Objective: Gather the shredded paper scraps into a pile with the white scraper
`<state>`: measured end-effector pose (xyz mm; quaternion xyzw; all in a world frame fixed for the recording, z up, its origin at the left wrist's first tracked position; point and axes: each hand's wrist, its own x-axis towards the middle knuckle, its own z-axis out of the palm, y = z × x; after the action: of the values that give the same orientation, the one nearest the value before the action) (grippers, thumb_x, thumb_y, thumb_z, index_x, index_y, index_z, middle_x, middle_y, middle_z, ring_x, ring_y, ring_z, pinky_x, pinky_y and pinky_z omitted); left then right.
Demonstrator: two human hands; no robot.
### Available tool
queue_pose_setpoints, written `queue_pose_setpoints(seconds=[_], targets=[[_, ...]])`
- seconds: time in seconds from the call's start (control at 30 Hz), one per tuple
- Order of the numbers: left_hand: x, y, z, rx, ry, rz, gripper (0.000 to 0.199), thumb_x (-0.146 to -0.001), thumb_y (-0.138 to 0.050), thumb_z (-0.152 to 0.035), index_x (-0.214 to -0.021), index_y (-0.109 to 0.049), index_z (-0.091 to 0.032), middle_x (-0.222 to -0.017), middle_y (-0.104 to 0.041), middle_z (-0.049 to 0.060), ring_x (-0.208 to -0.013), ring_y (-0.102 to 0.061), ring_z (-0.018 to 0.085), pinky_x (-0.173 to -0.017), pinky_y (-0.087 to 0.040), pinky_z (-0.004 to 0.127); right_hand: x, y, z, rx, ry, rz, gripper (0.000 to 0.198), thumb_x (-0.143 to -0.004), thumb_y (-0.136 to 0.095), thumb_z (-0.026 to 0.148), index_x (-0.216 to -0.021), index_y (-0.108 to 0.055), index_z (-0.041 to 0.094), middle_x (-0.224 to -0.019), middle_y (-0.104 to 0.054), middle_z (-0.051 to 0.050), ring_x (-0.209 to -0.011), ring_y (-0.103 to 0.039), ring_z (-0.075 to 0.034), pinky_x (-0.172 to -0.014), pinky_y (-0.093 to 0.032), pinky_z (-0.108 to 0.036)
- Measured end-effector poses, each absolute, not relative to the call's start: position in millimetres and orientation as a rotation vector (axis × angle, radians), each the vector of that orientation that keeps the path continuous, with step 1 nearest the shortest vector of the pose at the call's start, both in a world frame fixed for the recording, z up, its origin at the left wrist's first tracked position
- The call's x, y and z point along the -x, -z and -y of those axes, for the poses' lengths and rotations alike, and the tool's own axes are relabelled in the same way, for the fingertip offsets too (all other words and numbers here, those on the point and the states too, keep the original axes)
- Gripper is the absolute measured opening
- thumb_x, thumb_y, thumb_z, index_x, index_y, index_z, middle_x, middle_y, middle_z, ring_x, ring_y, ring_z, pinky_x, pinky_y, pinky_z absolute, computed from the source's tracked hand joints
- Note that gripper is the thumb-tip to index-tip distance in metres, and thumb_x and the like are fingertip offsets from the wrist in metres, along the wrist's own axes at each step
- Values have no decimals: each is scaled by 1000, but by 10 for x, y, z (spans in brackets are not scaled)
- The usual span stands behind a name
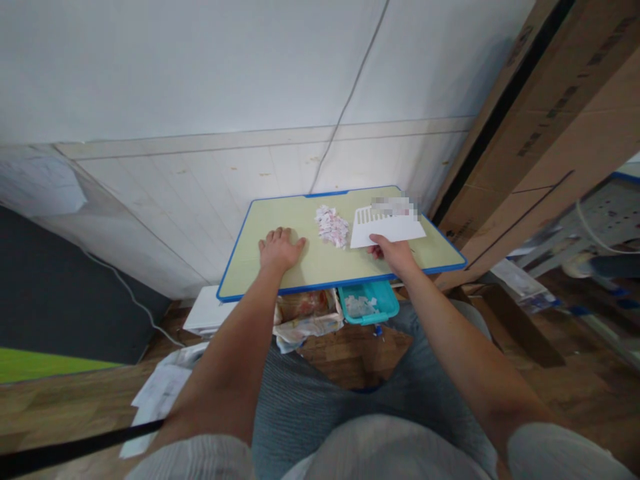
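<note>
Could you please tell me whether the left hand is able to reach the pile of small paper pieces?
Most likely yes: the left hand rests on the table near the paper pile, and nothing visible blocks the way.

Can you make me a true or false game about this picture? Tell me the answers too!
1. The right hand holds a white slotted card. True.
2. The left hand is squeezed into a fist. False: it lies spread on the table.
3. A pile of small pale bits lies between the left hand and the card. True.
4. The table's edge is red. False: it is blue.
5. The bin below the table's near edge is turquoise. True.
</note>
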<state>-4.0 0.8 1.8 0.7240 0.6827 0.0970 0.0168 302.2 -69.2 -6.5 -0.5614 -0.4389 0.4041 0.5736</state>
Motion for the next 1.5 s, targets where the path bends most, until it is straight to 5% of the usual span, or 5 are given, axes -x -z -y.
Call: queue_pose_setpoints(seconds=[0.13,0.73,1.5], targets=[[41,-19,-6,-2246,-311,-2113,70,-117,-45,-63,-174,-58,-24,-188,-47,15,-173,-39,41,-140,-33,67,-3004,62,677,1330,-941,1083,28,-77,-83,51,-80,-70,26,-73,-80,-8,-57,-65,-21,-58,-54,-35],[10,-35,36,-2273,-287,-2128,69,-119,-43,-61,-174,-57,-21,-186,-49,16,-172,-41,39,-139,-36,63,-2820,174,479,1417,-755,1220,29,-93,-68,47,-74,-66,24,-68,-77,-5,-49,-58,-16,-58,-53,-32],[25,3,0,-2265,-318,-2120,73,-117,-45,-63,-174,-58,-18,-187,-48,16,-172,-40,40,-140,-34,66,-2786,122,577,1375,-845,1437,32,-93,-70,46,-70,-72,23,-66,-75,-5,-50,-51,-15,-61,-53,-32]])
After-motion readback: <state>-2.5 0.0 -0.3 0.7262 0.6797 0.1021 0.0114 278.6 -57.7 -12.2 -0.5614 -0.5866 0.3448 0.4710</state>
